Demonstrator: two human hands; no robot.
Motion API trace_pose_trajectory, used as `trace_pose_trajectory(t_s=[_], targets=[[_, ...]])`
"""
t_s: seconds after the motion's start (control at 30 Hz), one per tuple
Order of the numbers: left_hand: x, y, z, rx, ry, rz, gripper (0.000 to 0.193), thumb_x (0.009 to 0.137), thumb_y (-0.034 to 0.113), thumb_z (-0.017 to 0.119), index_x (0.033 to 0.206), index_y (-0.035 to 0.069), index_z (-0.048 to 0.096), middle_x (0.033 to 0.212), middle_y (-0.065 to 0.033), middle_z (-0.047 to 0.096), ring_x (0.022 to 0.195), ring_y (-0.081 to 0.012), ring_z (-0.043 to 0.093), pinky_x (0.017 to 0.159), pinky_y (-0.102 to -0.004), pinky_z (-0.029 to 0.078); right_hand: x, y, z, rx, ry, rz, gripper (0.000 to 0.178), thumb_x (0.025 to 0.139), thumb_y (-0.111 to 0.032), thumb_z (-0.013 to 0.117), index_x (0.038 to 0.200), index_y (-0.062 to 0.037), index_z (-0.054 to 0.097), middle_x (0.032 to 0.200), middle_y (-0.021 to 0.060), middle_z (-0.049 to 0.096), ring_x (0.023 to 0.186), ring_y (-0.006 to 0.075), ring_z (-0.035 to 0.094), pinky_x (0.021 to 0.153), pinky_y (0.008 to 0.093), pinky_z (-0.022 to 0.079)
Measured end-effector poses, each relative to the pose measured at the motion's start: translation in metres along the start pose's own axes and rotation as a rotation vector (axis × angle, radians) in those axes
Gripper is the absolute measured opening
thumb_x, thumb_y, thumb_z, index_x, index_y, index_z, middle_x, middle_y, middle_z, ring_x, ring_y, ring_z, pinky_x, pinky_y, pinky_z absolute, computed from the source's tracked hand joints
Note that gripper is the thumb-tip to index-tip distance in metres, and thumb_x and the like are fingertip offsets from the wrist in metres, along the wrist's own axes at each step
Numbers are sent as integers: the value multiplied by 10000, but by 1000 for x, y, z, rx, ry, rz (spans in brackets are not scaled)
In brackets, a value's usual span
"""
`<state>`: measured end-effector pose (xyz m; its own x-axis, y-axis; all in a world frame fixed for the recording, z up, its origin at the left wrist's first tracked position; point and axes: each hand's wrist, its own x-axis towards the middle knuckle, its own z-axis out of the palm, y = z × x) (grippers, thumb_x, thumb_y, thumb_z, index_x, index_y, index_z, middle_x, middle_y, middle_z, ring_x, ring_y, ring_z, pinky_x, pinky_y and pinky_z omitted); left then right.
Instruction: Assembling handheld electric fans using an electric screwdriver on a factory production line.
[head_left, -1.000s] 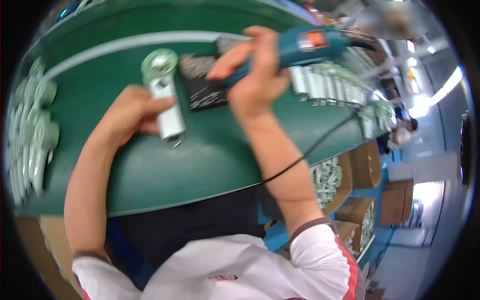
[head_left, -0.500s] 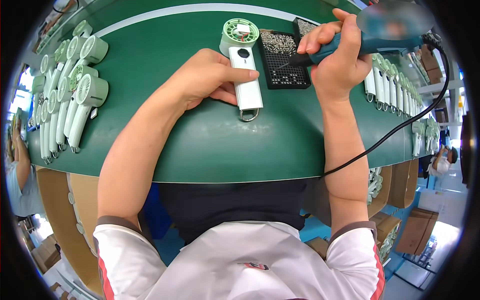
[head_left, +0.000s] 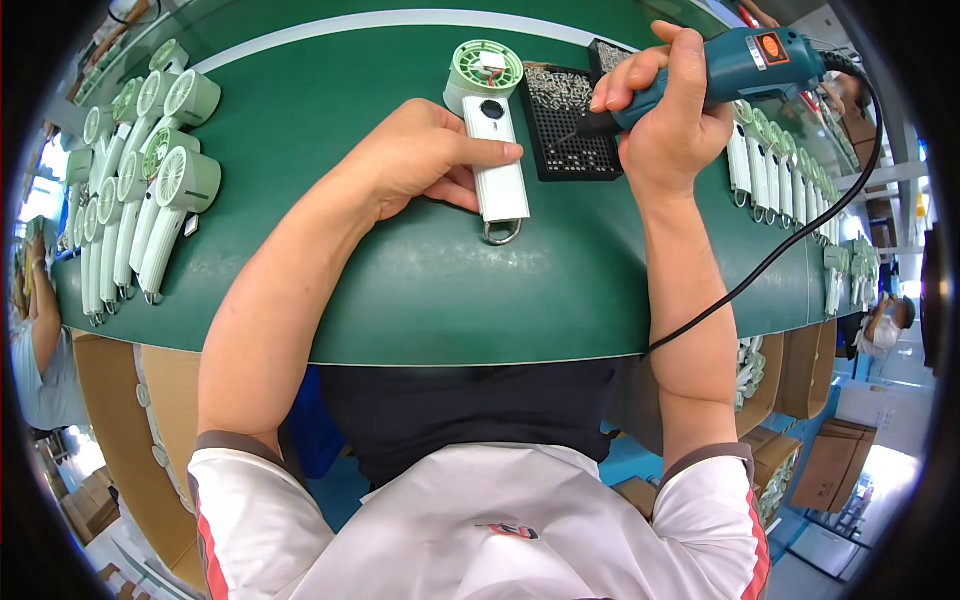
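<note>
My left hand (head_left: 428,158) is closed round the white handle of a small handheld fan (head_left: 500,190), which lies on the green work surface. Its round, pale green head points away from me, with a white square part and red wire showing in the middle. A metal loop sticks out of the handle's near end. My right hand (head_left: 672,135) grips a teal electric screwdriver (head_left: 728,72), its thin bit slanting down to the left over a black screw tray (head_left: 570,168). Whether the bit touches a screw is too small to tell. Small screws fill the tray's far part.
Several similar fans (head_left: 150,215) lie at the left, and another row (head_left: 765,165) at the right. A second screw tray (head_left: 606,52) sits behind the first. The black power cord (head_left: 800,235) loops past my right forearm. Cardboard boxes (head_left: 115,430) stand below the table edge.
My right hand and the screwdriver have shifted slightly left relative to the tray. The left hand keeps hold of the fan in the same place; the whole view has moved a little.
</note>
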<state>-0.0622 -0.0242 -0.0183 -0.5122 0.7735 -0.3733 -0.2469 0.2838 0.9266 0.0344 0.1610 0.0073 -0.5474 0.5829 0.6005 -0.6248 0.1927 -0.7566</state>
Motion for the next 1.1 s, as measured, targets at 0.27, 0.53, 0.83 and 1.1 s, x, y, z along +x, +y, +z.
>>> trace_pose_trajectory(t_s=[0.27, 0.53, 0.83, 1.1], targets=[[0, 0, 0, -2, -5, 4, 355, 875, 189, 803, 999, -122, 684, 890, -188, 744, 754, -210, 754, 636, -264, 640, 0, 1, -1, -17, -14, -12, 370, 1036, -260, 563, 1140, 93, 530, 657, 50, 554, 507, 176, 552, 476, 368, 509], [0, 1, 1, -2, -13, 2, 359, 878, 192, 800, 1005, -124, 686, 896, -189, 744, 755, -211, 752, 643, -269, 642, 0, 1, -3, -3, -45, -1, 316, 1042, -243, 556, 1098, 68, 552, 659, 53, 554, 509, 171, 541, 476, 367, 497], [-1, 0, -2, 3, -15, 5, 377, 876, 192, 800, 1016, -139, 684, 906, -199, 744, 756, -226, 753, 637, -270, 641, 0, 3, 2, -24, -49, -16, 298, 1049, -236, 555, 1048, 61, 563, 666, 60, 559, 514, 176, 555, 472, 359, 493], [-1, -3, -4, 31, -1, -3, 405, 878, 221, 804, 1005, -143, 679, 923, -197, 740, 768, -232, 755, 675, -293, 644, 4, 2, 22, -183, -83, 91, 241, 1024, -222, 640, 928, -2, 623, 584, 49, 617, 486, 136, 605, 489, 290, 495]])
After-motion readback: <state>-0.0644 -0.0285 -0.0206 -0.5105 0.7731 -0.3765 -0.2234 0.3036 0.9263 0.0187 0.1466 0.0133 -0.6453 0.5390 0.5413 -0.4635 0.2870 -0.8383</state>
